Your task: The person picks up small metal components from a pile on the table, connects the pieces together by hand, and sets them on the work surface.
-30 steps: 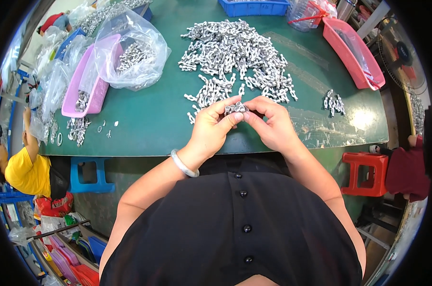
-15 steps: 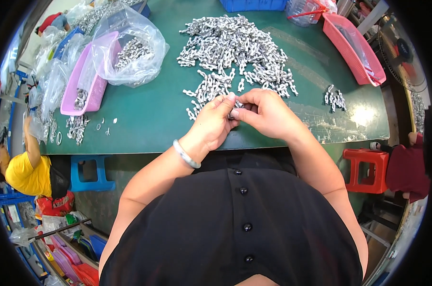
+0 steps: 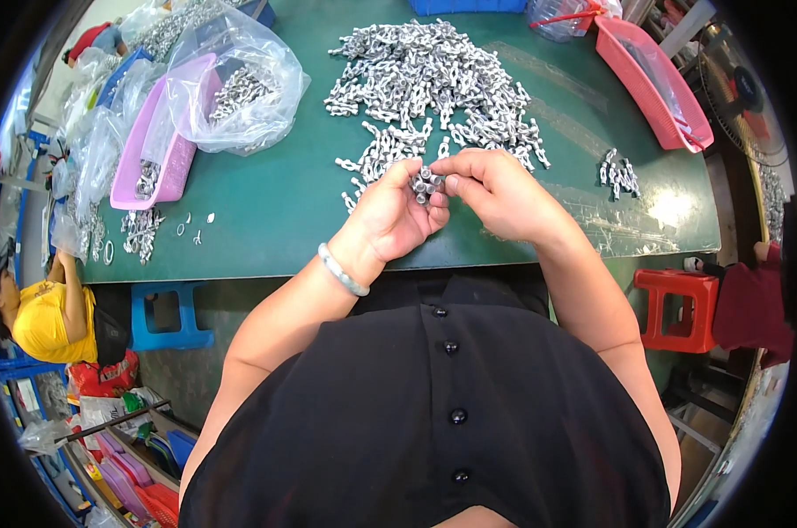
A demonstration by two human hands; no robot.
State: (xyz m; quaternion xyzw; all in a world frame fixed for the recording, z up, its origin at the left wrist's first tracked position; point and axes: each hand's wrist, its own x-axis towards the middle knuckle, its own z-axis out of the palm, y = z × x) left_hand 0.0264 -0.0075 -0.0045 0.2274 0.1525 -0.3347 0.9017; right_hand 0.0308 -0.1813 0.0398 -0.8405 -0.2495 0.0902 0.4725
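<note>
My left hand (image 3: 386, 220) has just loosened to a half-curl around the metal pieces (image 3: 426, 183), baring them to my right hand (image 3: 508, 198), nearly pinched at their three o'clock, its hold unclear.

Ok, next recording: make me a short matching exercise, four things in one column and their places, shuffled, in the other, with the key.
Things:
1. bracelet
2. pink basket
3. big clear bag
4. bunch of metal pieces

Places:
A. right end of the table
B. around the left wrist
C. between the left hand and the right hand
D. left side of the table

Pairs: 1-B, 2-A, 3-D, 4-C
</note>
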